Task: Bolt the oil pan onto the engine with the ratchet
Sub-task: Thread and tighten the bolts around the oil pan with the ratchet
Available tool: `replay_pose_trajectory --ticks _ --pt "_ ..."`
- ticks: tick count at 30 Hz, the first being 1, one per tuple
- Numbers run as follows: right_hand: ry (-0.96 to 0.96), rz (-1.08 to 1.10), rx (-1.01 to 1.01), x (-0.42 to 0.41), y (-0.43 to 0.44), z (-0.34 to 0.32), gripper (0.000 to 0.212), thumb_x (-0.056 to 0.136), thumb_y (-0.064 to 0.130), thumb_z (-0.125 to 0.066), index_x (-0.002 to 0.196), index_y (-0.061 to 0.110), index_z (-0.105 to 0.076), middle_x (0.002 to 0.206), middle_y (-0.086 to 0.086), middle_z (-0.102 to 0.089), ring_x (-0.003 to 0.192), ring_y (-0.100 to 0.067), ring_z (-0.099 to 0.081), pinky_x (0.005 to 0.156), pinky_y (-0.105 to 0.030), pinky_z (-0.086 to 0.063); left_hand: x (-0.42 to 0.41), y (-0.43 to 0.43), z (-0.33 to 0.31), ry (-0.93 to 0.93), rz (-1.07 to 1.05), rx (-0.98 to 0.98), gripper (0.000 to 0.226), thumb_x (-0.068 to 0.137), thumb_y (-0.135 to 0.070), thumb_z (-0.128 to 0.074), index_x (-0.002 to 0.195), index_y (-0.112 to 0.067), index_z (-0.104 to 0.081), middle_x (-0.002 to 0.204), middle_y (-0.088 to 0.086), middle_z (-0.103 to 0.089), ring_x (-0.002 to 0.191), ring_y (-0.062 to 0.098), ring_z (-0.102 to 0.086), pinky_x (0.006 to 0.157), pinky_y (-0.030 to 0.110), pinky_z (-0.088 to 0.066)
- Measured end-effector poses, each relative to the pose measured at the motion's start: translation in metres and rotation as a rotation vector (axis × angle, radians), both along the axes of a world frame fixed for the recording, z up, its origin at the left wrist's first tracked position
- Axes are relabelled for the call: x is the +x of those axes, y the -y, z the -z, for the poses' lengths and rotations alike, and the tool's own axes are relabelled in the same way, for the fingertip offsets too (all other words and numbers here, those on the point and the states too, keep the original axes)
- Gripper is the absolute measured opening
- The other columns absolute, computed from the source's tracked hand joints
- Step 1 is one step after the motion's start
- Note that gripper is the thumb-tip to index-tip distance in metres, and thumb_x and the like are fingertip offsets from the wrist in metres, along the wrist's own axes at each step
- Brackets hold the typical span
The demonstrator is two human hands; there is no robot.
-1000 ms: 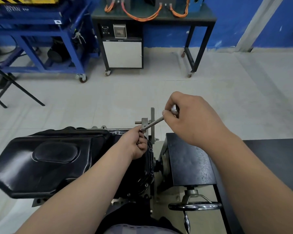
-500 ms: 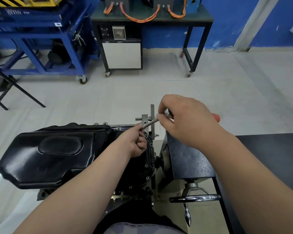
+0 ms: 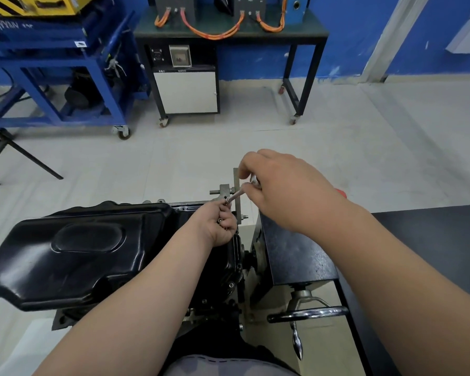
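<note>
I am swinging my right hand (image 3: 288, 191) leftward, fingers curling round the ratchet (image 3: 235, 197). My left hand (image 3: 217, 226) is pinching its tip at the oil pan (image 3: 87, 240) edge, so I judge the bolt is tightening.

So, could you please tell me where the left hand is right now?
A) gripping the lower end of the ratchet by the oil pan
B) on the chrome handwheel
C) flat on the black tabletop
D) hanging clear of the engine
A: the left hand is curled round the lower end of the ratchet at the right end of the oil pan, while the right hand holds its upper end.
</note>
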State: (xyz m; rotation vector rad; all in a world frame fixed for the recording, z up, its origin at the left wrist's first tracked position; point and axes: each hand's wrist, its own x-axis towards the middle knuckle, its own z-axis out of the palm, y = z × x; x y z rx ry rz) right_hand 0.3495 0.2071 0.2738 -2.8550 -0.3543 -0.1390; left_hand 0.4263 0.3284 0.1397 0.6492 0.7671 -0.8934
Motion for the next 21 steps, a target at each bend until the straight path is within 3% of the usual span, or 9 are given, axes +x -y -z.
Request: replay_pose_trajectory --ticks 7,14,21 --pt "0.008 0.062 0.012 0.019 0.006 0.009 0.014 0.093 0.030 -0.049 0.105 0.027 -0.055 0.101 0.008 -0.060 0.092 -0.018 -0.053 0.068 -0.030 -0.037 0.005 -0.001 0.013 0.092 0.217 0.249 0.033 0.097 -0.032 -0.044 0.072 -0.012 -0.051 0.034 -0.011 -0.034 0.024 0.002 -0.024 0.024 0.012 -0.012" --pt "-0.044 -0.019 -0.008 0.058 0.000 0.006 0.010 0.090 0.030 -0.050 0.098 0.031 -0.056 0.086 0.010 -0.055 0.082 -0.017 -0.049 0.062 -0.029 -0.033 0.044 -0.009 0.006 0.369 1.063 0.717 0.029 0.090 -0.026 -0.041 0.064 -0.016 -0.050 0.043 -0.010 -0.029 0.029 0.003 -0.019 0.029 0.008 -0.012" --pt "-0.121 -0.007 0.001 0.082 -0.009 0.023 0.010 0.090 0.028 -0.050 0.096 0.032 -0.057 0.085 0.008 -0.048 0.080 -0.018 -0.049 0.060 -0.029 -0.031 0.073 0.005 0.001 0.455 1.551 0.923 0.027 0.084 -0.020 -0.048 0.060 -0.012 -0.054 0.038 -0.008 -0.033 0.028 0.005 -0.021 0.035 0.009 -0.014"
